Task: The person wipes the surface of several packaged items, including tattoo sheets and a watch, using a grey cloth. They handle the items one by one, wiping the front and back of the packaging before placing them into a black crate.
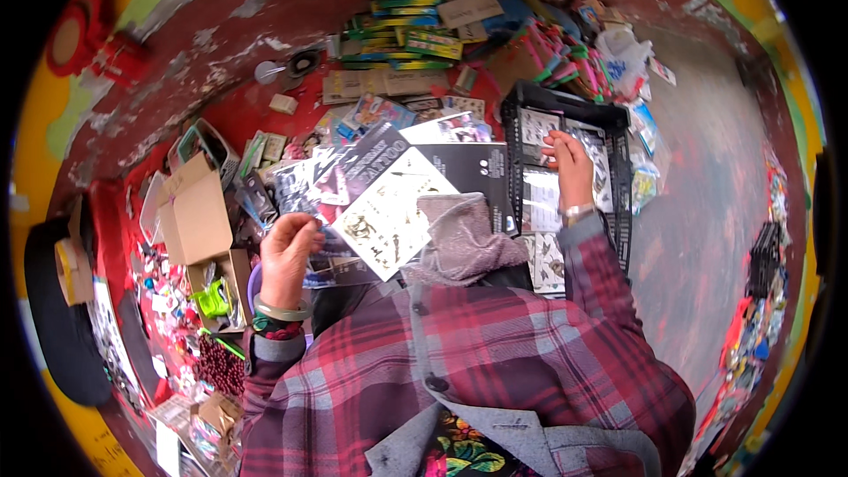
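Note:
A white sheet with dark printed pictures (389,212) lies tilted across my lap, on top of dark printed packaging (367,159) and clear plastic. My left hand (287,252) is beside the sheet's left corner, its fingers curled and pinched at the edge of the clear plastic; what they grip is hard to make out. Over the black plastic crate (622,234) my right hand (572,170) has its fingers bent together, and anything between them is too small to name. Picture sheets in clear sleeves (541,199) fill the crate. A greyish-pink cloth (468,238) covers the sheet's right edge.
Stacked yellow-green boxes (411,31) stand by the far wall, beside a heap of pink and green items (565,62) and a white plastic bag (624,57). At left are an open cardboard box (199,216), a basket (212,146) and scattered trinkets. Concrete floor (698,212) extends rightward.

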`<state>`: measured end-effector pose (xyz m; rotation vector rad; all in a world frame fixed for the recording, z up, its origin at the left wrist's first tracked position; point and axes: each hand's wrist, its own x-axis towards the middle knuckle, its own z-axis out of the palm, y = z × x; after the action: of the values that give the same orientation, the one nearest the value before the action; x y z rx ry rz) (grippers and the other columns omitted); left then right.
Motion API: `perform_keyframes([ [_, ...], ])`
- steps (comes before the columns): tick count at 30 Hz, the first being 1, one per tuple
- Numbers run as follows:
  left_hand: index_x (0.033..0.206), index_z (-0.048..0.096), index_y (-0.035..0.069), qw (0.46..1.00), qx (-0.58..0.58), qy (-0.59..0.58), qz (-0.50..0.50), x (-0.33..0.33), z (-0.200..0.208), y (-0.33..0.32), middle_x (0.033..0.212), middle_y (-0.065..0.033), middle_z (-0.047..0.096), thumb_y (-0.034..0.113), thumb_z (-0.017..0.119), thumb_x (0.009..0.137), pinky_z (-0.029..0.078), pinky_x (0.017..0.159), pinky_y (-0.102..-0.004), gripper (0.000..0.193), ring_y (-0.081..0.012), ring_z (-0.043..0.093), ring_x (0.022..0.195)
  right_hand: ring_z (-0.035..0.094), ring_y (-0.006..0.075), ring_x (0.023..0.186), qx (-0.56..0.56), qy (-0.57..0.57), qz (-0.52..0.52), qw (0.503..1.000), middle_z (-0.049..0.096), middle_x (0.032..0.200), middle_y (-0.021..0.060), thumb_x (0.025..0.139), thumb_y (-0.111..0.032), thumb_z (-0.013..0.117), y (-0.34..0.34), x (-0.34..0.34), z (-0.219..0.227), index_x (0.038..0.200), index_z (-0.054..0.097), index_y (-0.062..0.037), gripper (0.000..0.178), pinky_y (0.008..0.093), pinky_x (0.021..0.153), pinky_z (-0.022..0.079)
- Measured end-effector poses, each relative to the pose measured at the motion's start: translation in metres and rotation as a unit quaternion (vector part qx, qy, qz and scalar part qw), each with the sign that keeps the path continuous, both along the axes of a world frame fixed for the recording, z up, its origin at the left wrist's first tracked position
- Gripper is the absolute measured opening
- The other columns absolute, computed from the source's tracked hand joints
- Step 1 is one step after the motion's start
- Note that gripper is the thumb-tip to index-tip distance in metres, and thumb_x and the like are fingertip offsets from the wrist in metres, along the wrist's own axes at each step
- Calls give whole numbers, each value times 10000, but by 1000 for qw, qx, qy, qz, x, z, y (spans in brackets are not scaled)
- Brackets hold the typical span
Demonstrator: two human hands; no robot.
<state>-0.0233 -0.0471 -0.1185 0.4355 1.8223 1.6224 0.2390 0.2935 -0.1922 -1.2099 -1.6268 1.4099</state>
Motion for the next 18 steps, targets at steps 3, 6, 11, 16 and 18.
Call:
perform_keyframes([
  [3, 997, 572, -2, 999, -29, 18, -17, 7, -9, -4, 892, -35, 598, 69, 578, 885, 489, 643, -216, 133, -100, 587, 748, 577, 252, 987, 322, -27, 215, 922, 616, 1044, 103, 844, -251, 630, -72, -17, 73, 1084, 614, -40, 319, 338, 857, 439],
  [6, 1036, 546, -25, 991, -54, 123, -26, 1, -20, -8, 919, -71, 579, 65, 597, 850, 485, 640, -259, 214, -126, 582, 756, 457, 265, 1184, 417, -165, 449, 773, 520, 1228, 92, 741, -448, 677, -115, -26, 102, 1173, 570, -123, 551, 405, 963, 309],
  [11, 1077, 535, -22, 947, -90, 308, 27, -12, -13, 5, 975, -142, 553, 80, 628, 806, 480, 644, -313, 304, -203, 594, 756, 444, 284, 1197, 392, -182, 451, 781, 511, 1242, 98, 706, -270, 715, -125, -25, 80, 1091, 588, -103, 439, 408, 950, 329],
  [16, 1048, 569, -27, 932, -123, 341, -21, -23, -13, 18, 941, -173, 572, 136, 616, 804, 478, 680, -359, 297, -273, 587, 750, 496, 290, 1142, 384, -123, 398, 824, 571, 1165, 83, 707, -89, 618, -127, -26, 58, 937, 604, -72, 230, 396, 922, 370],
  [18, 1047, 573, -28, 929, -125, 347, -22, -24, -10, 19, 934, -165, 575, 132, 617, 803, 477, 685, -349, 296, -264, 586, 749, 507, 295, 1128, 367, -95, 391, 839, 581, 1154, 89, 717, -110, 621, -125, -25, 50, 940, 603, -70, 228, 395, 918, 377],
])
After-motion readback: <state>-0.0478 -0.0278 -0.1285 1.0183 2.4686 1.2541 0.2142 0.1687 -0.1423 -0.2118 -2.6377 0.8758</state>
